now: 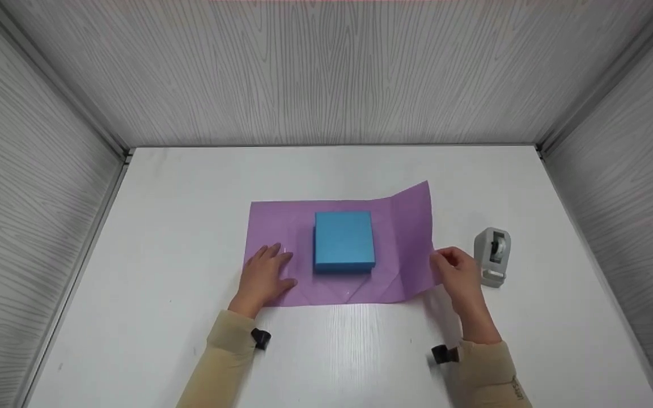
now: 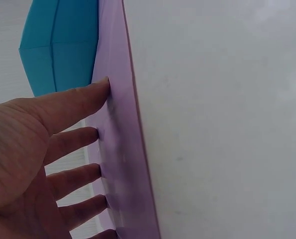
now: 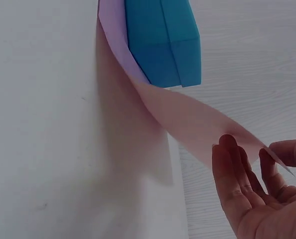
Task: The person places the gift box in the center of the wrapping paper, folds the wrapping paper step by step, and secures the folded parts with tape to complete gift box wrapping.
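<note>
A blue lidded box (image 1: 343, 239) sits on a sheet of purple paper (image 1: 304, 289) spread over the table. My left hand (image 1: 262, 277) rests on the sheet's left part with fingers spread; the left wrist view shows its straight fingertips (image 2: 102, 89) touching the paper. At the opposite end, my right hand (image 1: 458, 272) pinches the edge of the paper, and that side is lifted off the table in a curve. Creases run across the sheet near the box. In the right wrist view the raised paper (image 3: 188, 117) bends away from the box (image 3: 163, 45).
A grey tape dispenser (image 1: 493, 256) stands on the white table (image 1: 179, 243), just right of my right hand. Grey wood-grain panels (image 1: 326, 73) enclose the table at the back and both sides. Each wrist carries a small black camera (image 1: 261, 338).
</note>
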Tool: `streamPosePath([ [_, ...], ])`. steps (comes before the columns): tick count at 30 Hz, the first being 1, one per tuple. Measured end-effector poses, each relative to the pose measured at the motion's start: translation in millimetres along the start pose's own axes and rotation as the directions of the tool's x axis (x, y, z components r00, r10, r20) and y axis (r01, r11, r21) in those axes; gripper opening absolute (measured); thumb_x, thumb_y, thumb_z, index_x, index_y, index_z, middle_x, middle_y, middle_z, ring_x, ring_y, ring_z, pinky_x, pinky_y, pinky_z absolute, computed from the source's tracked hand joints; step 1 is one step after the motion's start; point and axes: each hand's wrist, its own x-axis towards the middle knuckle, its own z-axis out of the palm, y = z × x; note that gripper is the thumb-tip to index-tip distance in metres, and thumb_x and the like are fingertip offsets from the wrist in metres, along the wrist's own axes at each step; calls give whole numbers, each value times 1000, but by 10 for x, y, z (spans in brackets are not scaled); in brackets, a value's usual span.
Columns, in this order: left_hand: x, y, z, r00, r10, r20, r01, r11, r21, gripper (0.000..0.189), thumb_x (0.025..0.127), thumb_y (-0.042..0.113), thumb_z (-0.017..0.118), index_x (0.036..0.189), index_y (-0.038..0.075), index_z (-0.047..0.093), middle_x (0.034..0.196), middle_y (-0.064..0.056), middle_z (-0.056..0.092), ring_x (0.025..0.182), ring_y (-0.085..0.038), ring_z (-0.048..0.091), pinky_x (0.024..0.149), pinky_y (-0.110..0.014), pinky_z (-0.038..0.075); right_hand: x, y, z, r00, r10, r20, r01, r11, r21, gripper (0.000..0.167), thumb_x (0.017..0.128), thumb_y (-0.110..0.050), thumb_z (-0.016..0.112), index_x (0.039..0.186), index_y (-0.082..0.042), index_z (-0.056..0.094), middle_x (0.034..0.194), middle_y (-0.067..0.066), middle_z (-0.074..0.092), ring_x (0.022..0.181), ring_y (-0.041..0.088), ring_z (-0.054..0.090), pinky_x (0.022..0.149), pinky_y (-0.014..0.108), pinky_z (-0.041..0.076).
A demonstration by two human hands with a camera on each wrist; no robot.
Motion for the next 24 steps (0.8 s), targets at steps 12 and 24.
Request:
streamPosePath([
  [12, 13, 4, 2, 1000, -1, 3, 1, 1000, 11, 58, 83, 30, 78, 134, 9, 60, 148, -18, 44, 139, -41, 33, 111, -58, 25, -7, -154, 119, 995, -82, 61, 81, 997, 10, 12, 92, -10, 65, 90, 2, 66, 91, 7, 62, 82, 16, 55, 64, 23, 46],
  [24, -13, 5, -6, 1000, -11, 6, 11, 1000, 8, 58, 83, 29, 78, 134, 9, 60, 148, -18, 44, 139, -41, 33, 110, -60, 26, -14, -372, 354, 966, -210, 150, 212, 977, 2, 8, 92, -6, 64, 90, 1, 67, 83, 9, 62, 72, 18, 55, 58, 25, 47],
])
